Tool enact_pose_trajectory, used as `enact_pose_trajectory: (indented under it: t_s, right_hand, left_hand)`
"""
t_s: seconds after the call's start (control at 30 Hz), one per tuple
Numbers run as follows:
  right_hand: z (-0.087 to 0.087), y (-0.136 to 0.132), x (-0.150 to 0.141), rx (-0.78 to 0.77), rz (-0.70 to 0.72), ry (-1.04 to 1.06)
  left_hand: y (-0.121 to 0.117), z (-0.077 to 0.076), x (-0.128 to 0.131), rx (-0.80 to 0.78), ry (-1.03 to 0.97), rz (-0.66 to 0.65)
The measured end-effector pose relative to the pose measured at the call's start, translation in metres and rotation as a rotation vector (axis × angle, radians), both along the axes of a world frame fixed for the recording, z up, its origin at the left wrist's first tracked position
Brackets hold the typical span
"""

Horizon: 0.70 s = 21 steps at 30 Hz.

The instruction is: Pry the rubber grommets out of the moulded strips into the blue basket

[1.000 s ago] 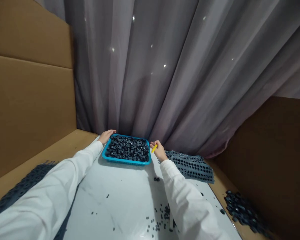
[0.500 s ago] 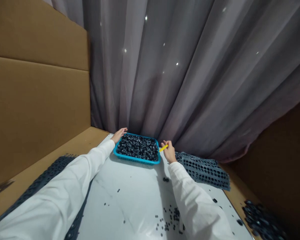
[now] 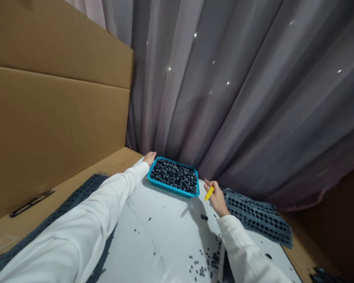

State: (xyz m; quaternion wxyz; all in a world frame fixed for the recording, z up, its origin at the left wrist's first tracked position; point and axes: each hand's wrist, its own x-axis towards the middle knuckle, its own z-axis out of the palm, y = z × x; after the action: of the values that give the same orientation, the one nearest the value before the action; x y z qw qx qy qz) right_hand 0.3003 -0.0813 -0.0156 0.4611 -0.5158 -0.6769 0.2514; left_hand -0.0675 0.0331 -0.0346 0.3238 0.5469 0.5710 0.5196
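A blue plastic basket (image 3: 174, 192) stands at the far end of the white tabletop, filled with small black ring-like rubber pieces (image 3: 174, 174). My left hand (image 3: 150, 158) is at the basket's far left corner, fingers stretched out along its outside; the fingertips are partly hidden. Right of the basket and apart from it, my right hand (image 3: 217, 199) is closed around a short yellow pen-like tool (image 3: 209, 193), which points down towards the table. Just beyond that hand lies a dark perforated rubber sheet (image 3: 258, 214) with rows of round holes.
Another dark perforated sheet (image 3: 79, 196) lies on the left, partly under my sleeve. Small black discs (image 3: 202, 271) are scattered on the white tabletop (image 3: 153, 228). Cardboard (image 3: 59, 129) walls both sides, and a grey curtain (image 3: 200, 110) hangs behind. A dark flat strip (image 3: 32, 202) lies far left.
The view has swung left, so everything sits further right. My right hand, with the yellow tool, has drawn back from the basket's right rim. My left hand stays by the basket's left end.
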Motion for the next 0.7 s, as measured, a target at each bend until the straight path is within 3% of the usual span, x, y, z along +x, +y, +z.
enact_pose_trajectory:
  t_s: [0.13, 0.27, 0.47, 0.6, 0.7]
  right_hand:
    - [0.001, -0.022, -0.012, -0.034, 0.121, 0.015]
    - [0.006, -0.045, -0.024, -0.067, 0.209, 0.022]
    - [0.028, -0.084, -0.035, -0.134, 0.315, 0.041]
    - [0.038, -0.126, -0.041, -0.228, 0.337, 0.062]
    - [0.036, -0.166, -0.052, -0.354, 0.434, 0.060]
  left_hand:
    - [-0.010, -0.001, 0.000, -0.078, 0.093, -0.002]
    - [-0.017, 0.007, -0.001, -0.122, 0.173, -0.017]
    - [-0.041, 0.046, -0.024, -0.159, 0.330, -0.013]
    - [-0.091, 0.079, -0.056, -0.202, 0.499, -0.094]
    - [-0.162, 0.089, -0.077, -0.337, 0.642, -0.256]
